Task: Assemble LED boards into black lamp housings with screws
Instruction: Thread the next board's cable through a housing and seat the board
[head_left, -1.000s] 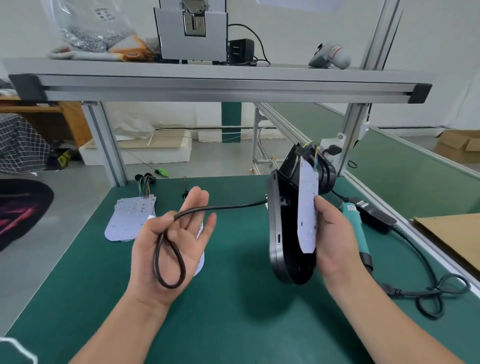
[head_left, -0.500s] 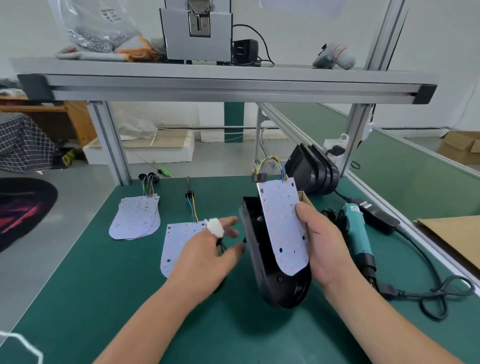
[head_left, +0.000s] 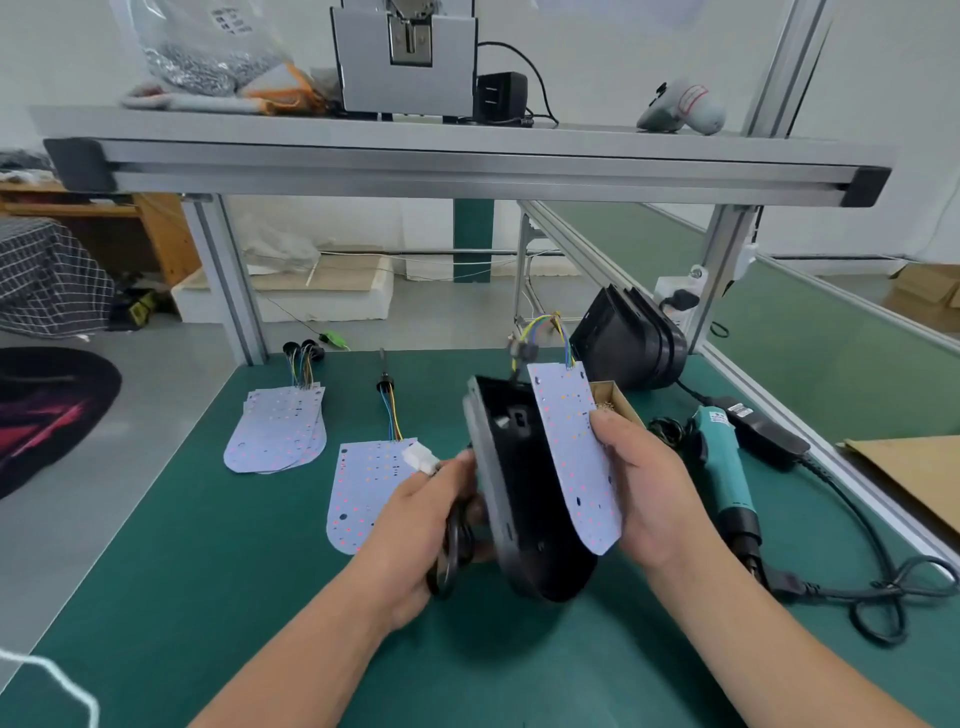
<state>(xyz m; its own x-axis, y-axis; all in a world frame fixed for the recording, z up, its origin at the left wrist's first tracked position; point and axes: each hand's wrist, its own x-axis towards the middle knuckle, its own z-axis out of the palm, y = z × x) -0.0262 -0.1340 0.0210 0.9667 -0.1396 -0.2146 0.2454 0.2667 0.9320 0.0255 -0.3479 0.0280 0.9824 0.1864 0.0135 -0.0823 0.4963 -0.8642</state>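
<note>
Housing (head_left: 524, 499) between hands | LED board (head_left: 574, 457) pinched by right hand (head_left: 654, 499)

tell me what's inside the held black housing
The black housing shows a dark cavity with a small rectangular recess near its top. The LED board in the right hand hides its right side.

LED board (head_left: 574, 457) right of housing (head_left: 519, 493)

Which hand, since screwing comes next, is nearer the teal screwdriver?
Right. The right hand, holding the LED board, is just left of the screwdriver; the left hand, gripping the cable, lies beyond the housing.
</note>
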